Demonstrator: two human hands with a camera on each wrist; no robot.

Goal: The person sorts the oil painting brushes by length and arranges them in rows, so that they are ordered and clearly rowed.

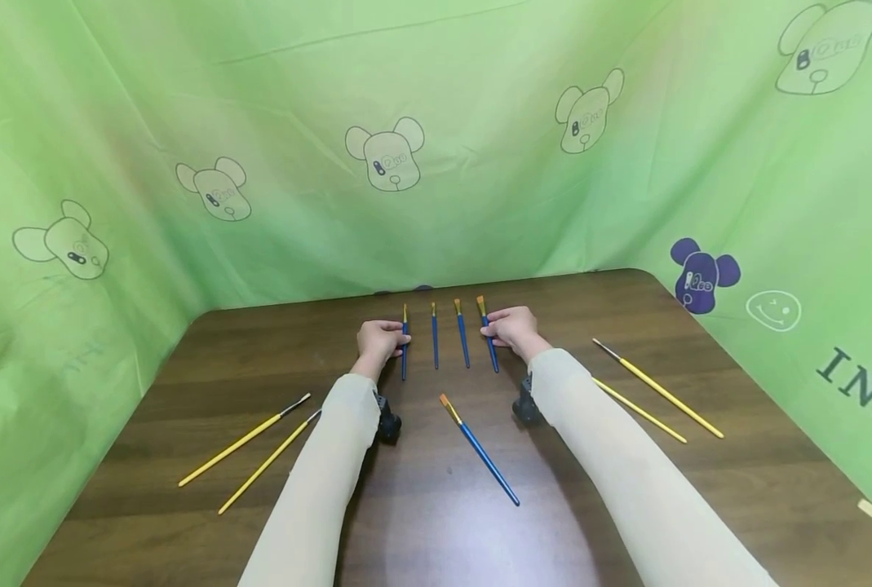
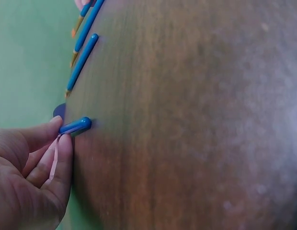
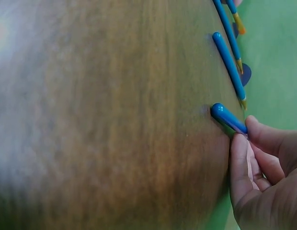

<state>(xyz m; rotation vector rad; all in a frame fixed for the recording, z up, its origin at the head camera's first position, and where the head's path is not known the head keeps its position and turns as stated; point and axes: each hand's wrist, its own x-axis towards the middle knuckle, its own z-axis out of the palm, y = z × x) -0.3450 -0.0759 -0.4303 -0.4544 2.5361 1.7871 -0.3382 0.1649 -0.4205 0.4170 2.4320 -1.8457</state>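
Note:
Toward the back of the table, blue-handled paintbrushes stand in a row, bristles away from me. My left hand [image 1: 380, 339] pinches the leftmost paintbrush [image 1: 405, 359] between thumb and fingers; the left wrist view shows its rounded handle end [image 2: 84, 123] poking out of the grip. At the row's other end my right hand [image 1: 512, 328] pinches the rightmost paintbrush [image 1: 492, 355], its handle end [image 3: 219, 111] showing in the right wrist view. Between the hands lie two more blue paintbrushes, one left [image 1: 436, 342] and one right [image 1: 463, 341]. A larger blue paintbrush [image 1: 489, 463] lies slanted nearer me.
Two yellow paintbrushes lie at the left, an outer one [image 1: 233, 447] and an inner one [image 1: 267, 463] partly behind my left sleeve. Two more lie at the right, a longer one [image 1: 666, 393] and one [image 1: 644, 412] partly behind my right sleeve. A green curtain [image 1: 296, 236] borders the brown table [image 1: 436, 530].

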